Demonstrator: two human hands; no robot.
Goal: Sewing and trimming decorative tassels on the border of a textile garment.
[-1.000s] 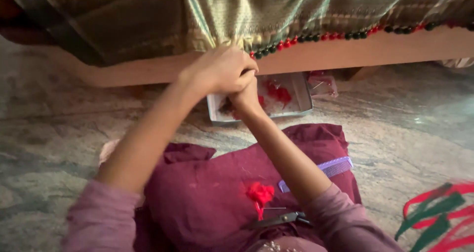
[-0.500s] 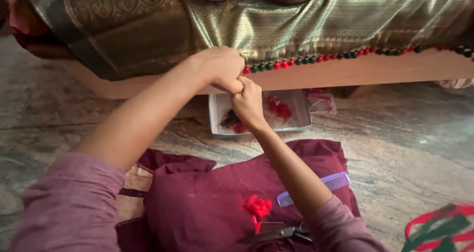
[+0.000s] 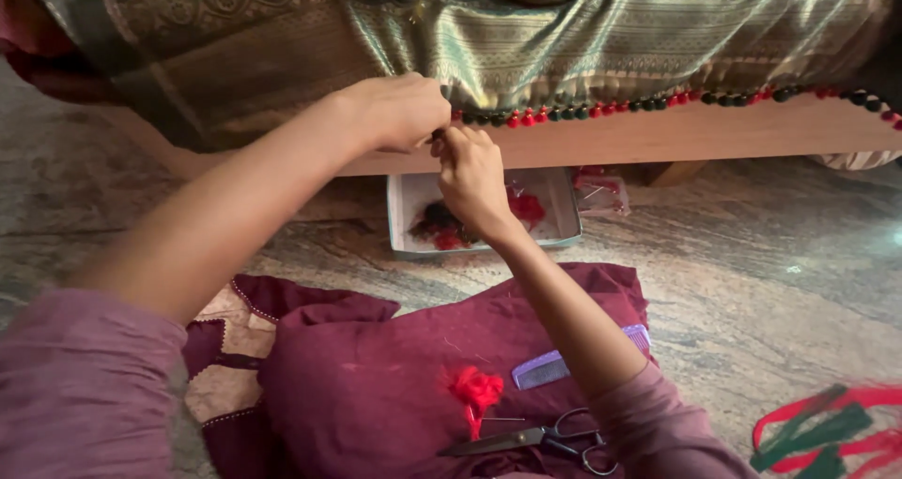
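Silk cloth [image 3: 583,38], green-gold and woven with a patterned border, is draping over the front edge of a low wooden bench [image 3: 714,136], and its hem is carrying a row of small red and dark green tassel beads [image 3: 601,111]. Both hands are meeting at the left end of that row. The left hand [image 3: 399,111] is closing in a loose fist over the hem, pinching the fabric; the right hand [image 3: 470,174] is curling its fingers up against the edge, seemingly gripping a thread or tassel, though what lies between the fingertips is too small to tell. The cloth looks light, soft and slippery, so it probably needs holding right at the firmer hem beside the beads, where a pinch would not slide. Below the bench edge, a shallow white tray [image 3: 562,239] is holding red and dark thread tufts. Nearer the person, a maroon cushion [image 3: 376,385] is bearing a red thread tuft [image 3: 476,388], a lilac comb [image 3: 540,370] and scissors [image 3: 545,437]. Red and green ribbons [image 3: 822,432] are lying on the stone floor [image 3: 770,282] at lower right.
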